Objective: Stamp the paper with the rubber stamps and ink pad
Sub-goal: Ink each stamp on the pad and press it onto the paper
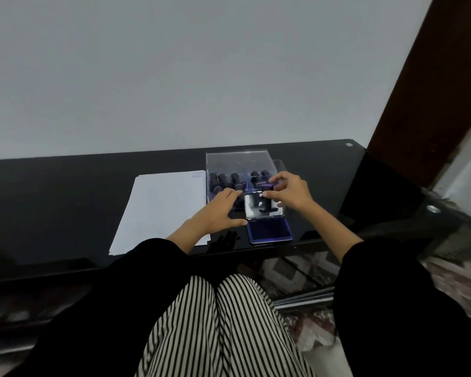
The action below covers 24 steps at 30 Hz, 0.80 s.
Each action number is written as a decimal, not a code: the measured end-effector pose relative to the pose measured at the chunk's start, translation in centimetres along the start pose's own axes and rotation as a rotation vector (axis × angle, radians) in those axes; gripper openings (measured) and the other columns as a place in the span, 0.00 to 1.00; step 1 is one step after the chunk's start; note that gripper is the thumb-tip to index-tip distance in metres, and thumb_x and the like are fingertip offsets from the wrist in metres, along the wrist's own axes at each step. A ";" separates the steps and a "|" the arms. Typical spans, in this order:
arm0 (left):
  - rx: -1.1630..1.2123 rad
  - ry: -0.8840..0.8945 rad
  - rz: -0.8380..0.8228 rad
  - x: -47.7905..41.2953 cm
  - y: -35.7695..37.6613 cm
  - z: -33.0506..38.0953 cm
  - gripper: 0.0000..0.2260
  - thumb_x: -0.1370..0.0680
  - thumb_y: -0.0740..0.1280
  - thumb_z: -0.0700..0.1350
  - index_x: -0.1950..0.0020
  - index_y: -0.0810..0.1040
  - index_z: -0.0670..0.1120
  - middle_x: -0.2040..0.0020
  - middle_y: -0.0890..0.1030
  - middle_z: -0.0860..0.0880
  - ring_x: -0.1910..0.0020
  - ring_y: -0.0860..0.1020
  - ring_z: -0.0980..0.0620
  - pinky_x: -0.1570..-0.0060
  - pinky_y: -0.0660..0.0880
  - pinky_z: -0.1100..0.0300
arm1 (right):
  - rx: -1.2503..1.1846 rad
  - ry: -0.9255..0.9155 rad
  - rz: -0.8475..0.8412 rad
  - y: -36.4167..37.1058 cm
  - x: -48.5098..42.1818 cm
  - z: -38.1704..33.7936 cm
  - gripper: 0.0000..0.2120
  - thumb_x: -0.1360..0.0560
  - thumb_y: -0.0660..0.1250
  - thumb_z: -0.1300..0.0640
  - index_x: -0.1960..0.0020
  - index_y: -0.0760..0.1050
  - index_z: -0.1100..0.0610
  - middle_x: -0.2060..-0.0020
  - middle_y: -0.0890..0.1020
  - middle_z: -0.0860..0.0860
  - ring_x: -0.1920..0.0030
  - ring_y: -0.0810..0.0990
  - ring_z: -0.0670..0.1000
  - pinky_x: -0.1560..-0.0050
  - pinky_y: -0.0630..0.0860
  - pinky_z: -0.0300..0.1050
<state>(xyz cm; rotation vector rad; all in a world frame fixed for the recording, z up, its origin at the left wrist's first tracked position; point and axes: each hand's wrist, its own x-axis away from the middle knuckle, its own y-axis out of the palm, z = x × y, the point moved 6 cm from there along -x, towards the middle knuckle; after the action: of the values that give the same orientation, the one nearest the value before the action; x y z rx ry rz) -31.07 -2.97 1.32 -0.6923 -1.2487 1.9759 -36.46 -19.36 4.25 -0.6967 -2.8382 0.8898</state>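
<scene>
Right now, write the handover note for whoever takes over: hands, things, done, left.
Left hand: open, fingers straight against the clear box, thumb by the raised lid of the ink pad.
Right hand: pinches one stamp over that lid.
Other stamps stand in the box. The pad lies open near the table edge; paper lies left of the box.
Done: pad opened, stamp picked. Left: ink it, stamp the paper; no mark visible there yet.

Your right hand [288,191] pinches a small dark rubber stamp with a purple top [267,187]. Just below that grip, the blue ink pad [269,231] lies open on the black glass table [65,200]. Left of the grip, your left hand [215,213] reaches with straight fingers; farther left lie white paper sheets [161,208]. Behind the grip stands a clear plastic box of dark stamps [237,164].
</scene>
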 end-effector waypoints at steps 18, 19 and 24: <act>-0.017 -0.126 0.078 2.3 7.2 0.3 0.45 0.30 0.68 0.63 0.24 0.53 0.40 0.25 0.55 0.43 0.26 0.54 0.46 0.26 0.51 0.54 | 0.060 -0.111 -0.054 2.7 3.3 2.4 0.15 0.30 0.72 0.64 0.45 0.76 0.59 0.62 0.78 0.55 0.61 0.80 0.56 0.54 0.80 0.50; -0.009 -0.126 0.088 2.0 7.2 0.2 0.45 0.30 0.68 0.63 0.24 0.53 0.40 0.25 0.55 0.43 0.26 0.54 0.47 0.26 0.50 0.54 | 0.110 -0.138 -0.054 2.8 3.2 2.4 0.14 0.30 0.72 0.63 0.45 0.77 0.58 0.62 0.77 0.54 0.60 0.80 0.55 0.54 0.78 0.47; 0.024 -0.132 0.101 1.2 7.7 -0.3 0.42 0.29 0.67 0.63 0.25 0.56 0.41 0.26 0.59 0.44 0.27 0.57 0.47 0.26 0.53 0.53 | 0.326 -0.186 -0.124 4.4 2.8 2.9 0.11 0.26 0.65 0.58 0.45 0.73 0.58 0.55 0.70 0.53 0.52 0.72 0.55 0.52 0.68 0.45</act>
<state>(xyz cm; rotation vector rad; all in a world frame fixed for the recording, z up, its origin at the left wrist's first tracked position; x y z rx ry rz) -33.66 -4.19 -5.94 -0.6331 -1.2880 2.1461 -37.81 -16.39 -0.77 -0.4131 -2.7478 1.4166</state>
